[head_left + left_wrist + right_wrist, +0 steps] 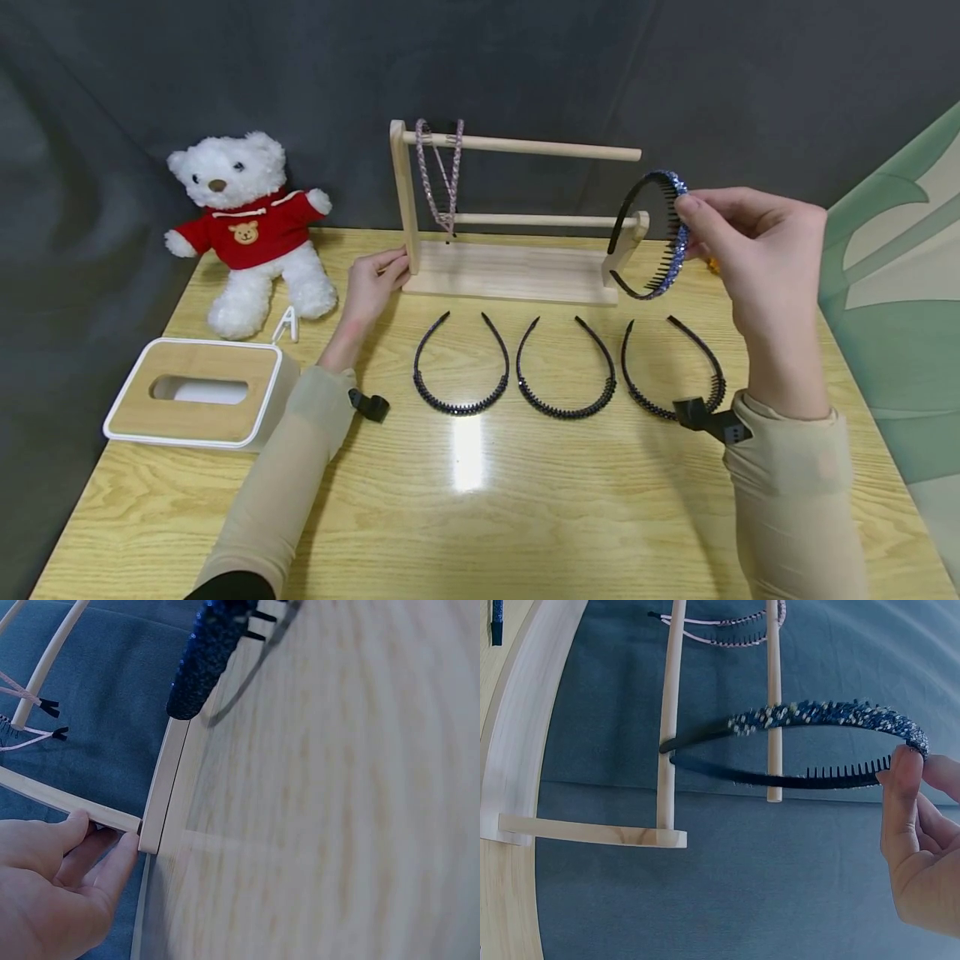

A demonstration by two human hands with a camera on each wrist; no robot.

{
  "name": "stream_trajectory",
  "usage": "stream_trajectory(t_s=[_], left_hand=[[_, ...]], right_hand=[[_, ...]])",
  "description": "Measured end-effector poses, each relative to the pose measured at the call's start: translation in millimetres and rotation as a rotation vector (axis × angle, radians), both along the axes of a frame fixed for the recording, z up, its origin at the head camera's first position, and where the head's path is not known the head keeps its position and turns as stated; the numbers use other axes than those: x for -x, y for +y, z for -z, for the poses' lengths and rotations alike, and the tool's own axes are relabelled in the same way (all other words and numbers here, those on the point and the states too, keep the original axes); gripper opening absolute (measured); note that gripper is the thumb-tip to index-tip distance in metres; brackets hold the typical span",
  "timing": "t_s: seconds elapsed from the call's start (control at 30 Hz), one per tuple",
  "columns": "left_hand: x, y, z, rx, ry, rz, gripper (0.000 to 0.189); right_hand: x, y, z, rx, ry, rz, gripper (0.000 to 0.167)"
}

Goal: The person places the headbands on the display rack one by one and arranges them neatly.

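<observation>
My right hand (765,242) pinches a blue glittery headband (678,242) with comb teeth between thumb and fingers. It is held up at the right end of the wooden rack (510,271), and its tips overlap the lower rod (667,712) in the right wrist view. My left hand (375,283) grips the rack's left upright (71,802) low down, near the base. Pink braided headbands (455,167) hang at the left end of the upper rod (547,148). Three dark toothed headbands, left (461,408), middle (566,412) and right (652,407), lie in a row before the rack.
A white teddy bear (251,237) in a red sweater sits at the back left. In front of it stands a tissue box (202,387) with a wooden lid, a small white letter A (287,323) beside it. Dark cloth (525,58) hangs behind the table.
</observation>
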State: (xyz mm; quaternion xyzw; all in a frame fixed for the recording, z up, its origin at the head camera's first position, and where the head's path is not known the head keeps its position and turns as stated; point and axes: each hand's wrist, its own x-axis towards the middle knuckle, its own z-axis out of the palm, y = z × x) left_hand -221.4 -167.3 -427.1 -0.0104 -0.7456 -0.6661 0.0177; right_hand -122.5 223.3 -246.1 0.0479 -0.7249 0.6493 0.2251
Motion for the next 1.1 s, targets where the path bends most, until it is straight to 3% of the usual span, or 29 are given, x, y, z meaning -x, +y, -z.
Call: stream_trajectory(t_s=[0.23, 0.5, 1.1], left_hand=[[0.1, -0.2, -0.8, 0.005, -0.001, -0.001, 0.032], [0.0, 1.0, -1.4, 0.007, 0.006, -0.006, 0.031], [0.9, -0.4, 1.9, 0.031, 0.016, -0.001, 0.031]], right_hand=[[7.2, 2, -3.0, 0.008, 0.02, 0.015, 0.016], [13.7, 6, -6.8, 0.094, 0.045, 0.007, 0.017], [30.6, 9, -9.0, 0.096, 0.069, 0.024, 0.017]])
